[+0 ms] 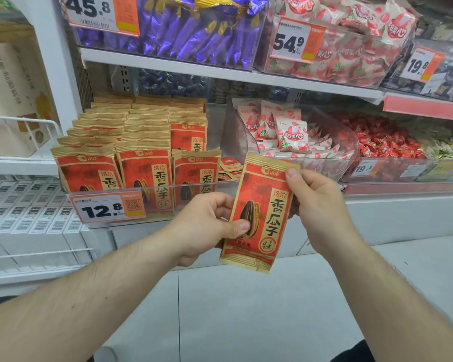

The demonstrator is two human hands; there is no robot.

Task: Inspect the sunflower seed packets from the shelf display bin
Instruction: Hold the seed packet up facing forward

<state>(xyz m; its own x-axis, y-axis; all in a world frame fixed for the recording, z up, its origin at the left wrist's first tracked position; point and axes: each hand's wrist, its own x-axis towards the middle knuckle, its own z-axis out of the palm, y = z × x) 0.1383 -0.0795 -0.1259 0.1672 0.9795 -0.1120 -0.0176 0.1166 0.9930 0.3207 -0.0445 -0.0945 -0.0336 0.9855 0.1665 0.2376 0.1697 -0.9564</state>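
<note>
1. You hold one sunflower seed packet [259, 212] in front of the shelf, out of the clear display bin [152, 190], which lies to the far left of it. The packet's printed front faces you.
2. Its long axis runs almost upright, with the top edge leaning a little to the right and the bottom edge lower and to the left.
3. Your left hand [207, 226] pinches the lower left side: the thumb lies on the front, over the seed picture, and the other fingers are curled behind.
4. Your right hand [317, 207] pinches the upper right corner, with the thumb on the front near the top edge and the fingers behind the packet.
5. Both forearms reach forward from the near edge, and the hands are on opposite sides of the packet.
6. The left hand is nearer to the bin, so I judge it the better one to reach the rows of packets [139, 142] standing there.
7. To see the back side, you would probably turn the packet around its long axis.
</note>
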